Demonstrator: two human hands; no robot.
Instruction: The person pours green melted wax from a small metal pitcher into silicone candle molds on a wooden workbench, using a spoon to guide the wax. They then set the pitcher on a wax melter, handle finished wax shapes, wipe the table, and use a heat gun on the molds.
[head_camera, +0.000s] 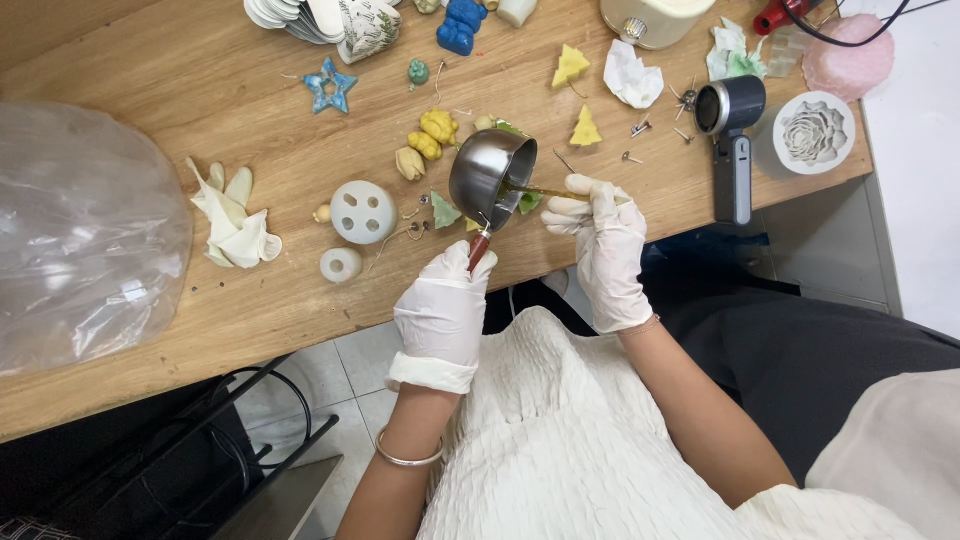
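1. Head view: gloved left hand (443, 315) closes its fingers around the reddish-brown handle (479, 250) of a small steel pot (490, 168), which is tipped on its side just above the wooden table (200, 300), near its front edge.
2. The right hand (605, 245), also in a white glove, pinches a thin stick (548, 192) between thumb and fingers; the stick's far end reaches into the mouth of the pot, where a greenish streak shows.
3. Around the pot lie small wax shapes: a cluster of yellow pieces (430, 135) just behind it, a pale bud-shaped piece (409, 163) to its left, and a green piece (444, 210) just beside its lower rim.
4. Further left sit a round white mould with three holes (363, 212), a small white ring (341, 265) and a crumpled pair of gloves (235, 220).
5. A large clear plastic bag (85, 230) covers the left end of the table.
6. Behind, a blue star (330, 87), a blue bear shape (460, 25) and two yellow tree shapes (578, 100) lie well apart from the hands.
7. To the right rest a grey handheld device (732, 140), a white flower mould (813, 132) and a pink lump (850, 55).
8. A silver bangle (408, 458) circles the left wrist.
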